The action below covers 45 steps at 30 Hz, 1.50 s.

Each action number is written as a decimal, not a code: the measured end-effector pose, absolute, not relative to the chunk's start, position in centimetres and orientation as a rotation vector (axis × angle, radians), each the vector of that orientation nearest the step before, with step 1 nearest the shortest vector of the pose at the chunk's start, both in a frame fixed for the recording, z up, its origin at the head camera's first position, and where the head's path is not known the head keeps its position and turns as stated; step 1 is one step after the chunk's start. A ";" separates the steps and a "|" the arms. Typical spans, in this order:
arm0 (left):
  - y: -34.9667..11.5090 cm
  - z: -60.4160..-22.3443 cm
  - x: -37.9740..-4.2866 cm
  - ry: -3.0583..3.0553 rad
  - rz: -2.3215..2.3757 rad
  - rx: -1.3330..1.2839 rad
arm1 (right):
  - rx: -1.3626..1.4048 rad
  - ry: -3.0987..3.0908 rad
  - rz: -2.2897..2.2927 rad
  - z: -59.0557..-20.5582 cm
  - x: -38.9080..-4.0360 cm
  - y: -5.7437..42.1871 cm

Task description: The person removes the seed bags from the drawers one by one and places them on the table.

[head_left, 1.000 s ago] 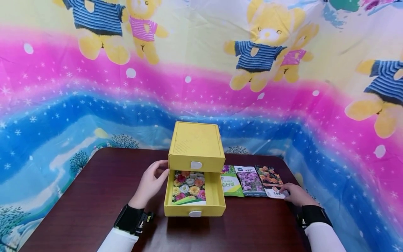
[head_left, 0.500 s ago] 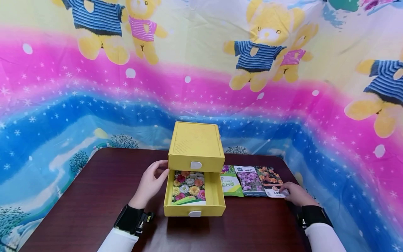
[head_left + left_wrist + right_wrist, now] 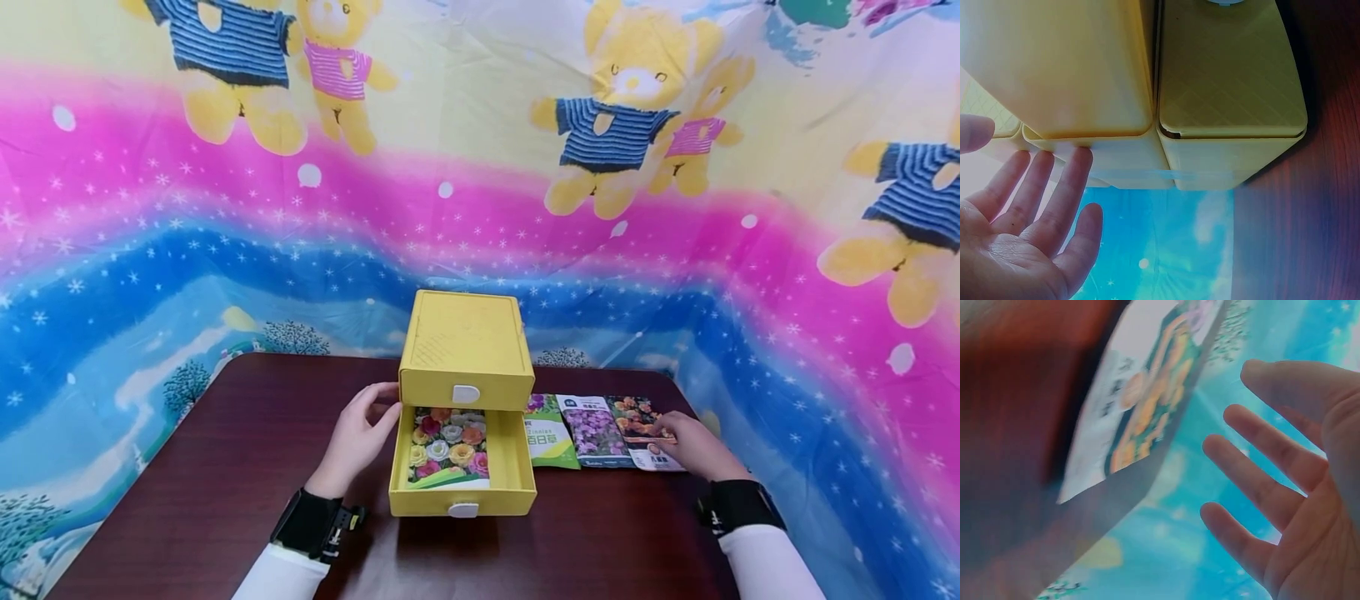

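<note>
A yellow drawer cabinet (image 3: 467,333) stands mid-table with one lower drawer (image 3: 517,454) pulled out. Inside that drawer lies a seed packet (image 3: 450,446) picturing mixed-colour flowers. My left hand (image 3: 358,437) rests its extended fingertips (image 3: 1079,165) against the cabinet's left side. To the right of the cabinet, a green-and-white zinnia packet (image 3: 550,437), a purple-flower packet (image 3: 596,429) and an orange-flower packet (image 3: 641,425) lie in a row. My right hand (image 3: 705,450) is over the orange-flower packet's right edge; in the right wrist view its fingers (image 3: 1254,481) are spread, holding nothing.
Beneath the pulled-out drawer, the left wrist view shows another, closed drawer (image 3: 1232,69) close to the table. The dark wooden table (image 3: 225,467) reaches back to a printed fabric backdrop (image 3: 465,225) with bears. Both wrists wear black bands (image 3: 309,521).
My right hand has moved from the orange-flower packet's lower right corner, slightly up and left over the packet. The left hand and drawer have stayed put.
</note>
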<state>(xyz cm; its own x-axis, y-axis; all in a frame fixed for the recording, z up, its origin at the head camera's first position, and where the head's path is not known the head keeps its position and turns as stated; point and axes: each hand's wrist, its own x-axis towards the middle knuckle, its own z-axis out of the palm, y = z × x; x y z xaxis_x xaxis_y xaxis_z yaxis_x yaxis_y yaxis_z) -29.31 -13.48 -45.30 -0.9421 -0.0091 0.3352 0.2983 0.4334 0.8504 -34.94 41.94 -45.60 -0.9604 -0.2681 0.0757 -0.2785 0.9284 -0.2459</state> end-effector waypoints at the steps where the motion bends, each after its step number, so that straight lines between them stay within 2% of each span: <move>1: -13.5 -45.3 -29.3 -2.401 -1.511 -0.251 | 0.433 -3.035 0.405 -45.4 -34.9 41.6; 29: -13.7 -45.4 -29.3 -2.406 -1.500 -0.248 | 0.803 -2.552 0.350 -40.6 -33.5 33.5; 45: -13.5 -45.1 -29.3 -2.398 -1.509 -0.267 | 0.993 -2.419 0.263 -37.8 -31.5 28.1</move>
<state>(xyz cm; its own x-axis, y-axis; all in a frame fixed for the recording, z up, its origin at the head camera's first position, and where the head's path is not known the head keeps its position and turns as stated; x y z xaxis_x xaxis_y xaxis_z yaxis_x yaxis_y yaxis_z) -29.28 -13.52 -45.13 -0.9392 0.0000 0.3433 0.3095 0.4327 0.8467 -31.53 28.13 -37.78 -0.6041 -0.6012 0.5231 -0.6998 0.7143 0.0129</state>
